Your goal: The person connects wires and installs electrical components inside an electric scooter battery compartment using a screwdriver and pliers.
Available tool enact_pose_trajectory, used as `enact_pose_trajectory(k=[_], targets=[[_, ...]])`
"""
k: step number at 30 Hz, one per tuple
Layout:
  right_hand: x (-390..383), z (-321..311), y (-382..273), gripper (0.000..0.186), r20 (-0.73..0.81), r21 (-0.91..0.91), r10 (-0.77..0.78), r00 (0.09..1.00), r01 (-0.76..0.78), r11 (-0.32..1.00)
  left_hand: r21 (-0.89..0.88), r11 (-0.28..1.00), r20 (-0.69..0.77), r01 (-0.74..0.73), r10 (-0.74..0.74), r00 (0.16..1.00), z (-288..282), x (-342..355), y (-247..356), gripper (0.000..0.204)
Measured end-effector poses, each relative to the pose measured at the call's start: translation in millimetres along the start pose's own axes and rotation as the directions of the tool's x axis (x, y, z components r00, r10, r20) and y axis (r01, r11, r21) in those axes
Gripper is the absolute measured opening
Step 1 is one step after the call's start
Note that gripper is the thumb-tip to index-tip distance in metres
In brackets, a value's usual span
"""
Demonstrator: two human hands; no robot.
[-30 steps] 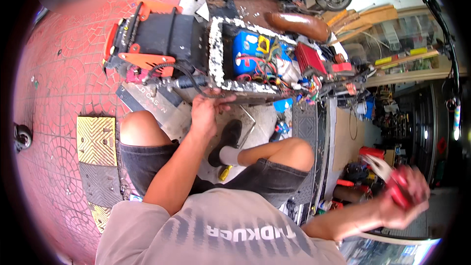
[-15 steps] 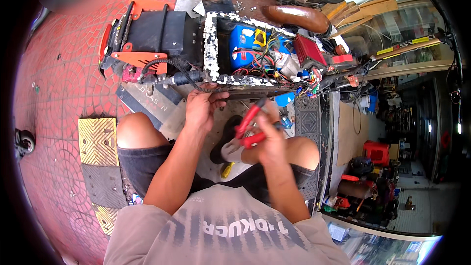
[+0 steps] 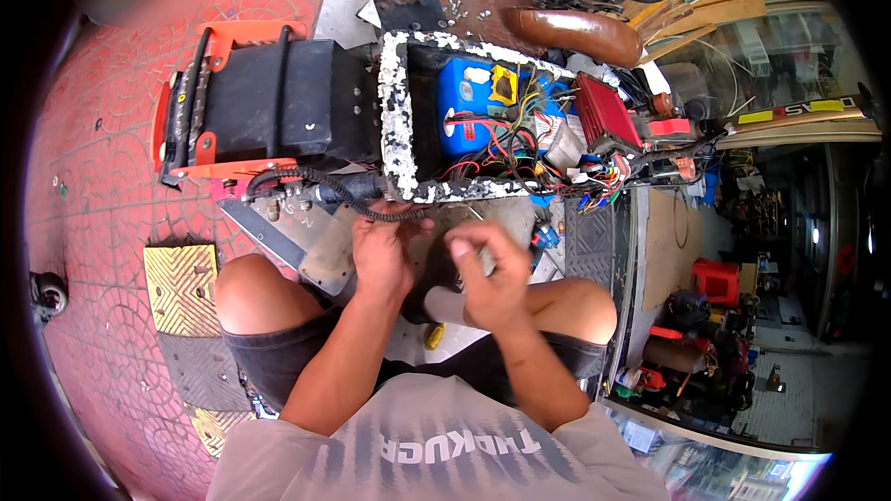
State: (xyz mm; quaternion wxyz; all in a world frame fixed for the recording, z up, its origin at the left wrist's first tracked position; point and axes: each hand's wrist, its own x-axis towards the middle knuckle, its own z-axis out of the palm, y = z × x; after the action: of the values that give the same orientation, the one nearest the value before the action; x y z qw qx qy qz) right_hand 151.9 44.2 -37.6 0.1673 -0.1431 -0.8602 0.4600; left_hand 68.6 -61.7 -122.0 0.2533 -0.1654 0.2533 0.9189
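Note:
A scooter-like frame (image 3: 399, 130) lies across in front of me, its rim flaked white and black. Inside its open bay sit a blue battery pack (image 3: 461, 134) and a tangle of coloured wires (image 3: 501, 139). My left hand (image 3: 382, 255) is raised to the frame's near lower edge, its fingers closed around a black corrugated cable sleeve (image 3: 357, 207). To its right, apart from the frame, hovers my right hand (image 3: 494, 274) with curled fingers. Whatever it may hold is hidden. No red-handled pliers show.
A red box (image 3: 608, 111) sits at the bay's right end. Beyond the frame lies a brown seat (image 3: 575, 34). A yellow-handled tool (image 3: 433, 336) rests on the ground between my legs. Yellow and black ramp pieces (image 3: 180, 292) lie at left on red paving, and a glass-fronted cabinet (image 3: 733, 464) stands lower right.
The red-handled pliers that were in my right hand are gone from sight. That hand has moved slightly left with fingers curled. My left hand stays at the sleeve; the view has shifted a little.

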Motion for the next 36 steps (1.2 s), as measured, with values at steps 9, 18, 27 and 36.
enact_pose_trajectory(k=[9, 18, 27, 36], targets=[[98.0, -44.4, -41.4, 0.009, 0.209, -0.483, -0.055, 0.976, 0.152, 0.862, 0.121, 0.99, 0.076, 0.072, -0.082, 0.994, -13.9, 11.2, 3.1, 0.016], [112.4, -42.2, -25.2, 0.022, 0.262, -0.256, 0.306, 0.915, -0.24, 0.936, 0.136, 0.981, 0.057, 0.138, -0.147, 0.987, -27.6, 3.8, 6.5, 0.015], [104.9, -30.6, -20.3, 0.023, 0.103, 0.164, 0.43, 0.897, -0.442, 0.882, 0.065, 0.979, 0.026, 0.191, -0.193, 0.981, -15.9, -0.1, 27.8, 0.025], [93.9, -4.0, 12.3, 0.022, -0.202, -0.325, -0.054, 0.978, -0.015, 0.946, 0.1, 0.979, 0.057, 0.178, -0.184, 0.981, -18.5, 0.3, 27.7, 0.023]])
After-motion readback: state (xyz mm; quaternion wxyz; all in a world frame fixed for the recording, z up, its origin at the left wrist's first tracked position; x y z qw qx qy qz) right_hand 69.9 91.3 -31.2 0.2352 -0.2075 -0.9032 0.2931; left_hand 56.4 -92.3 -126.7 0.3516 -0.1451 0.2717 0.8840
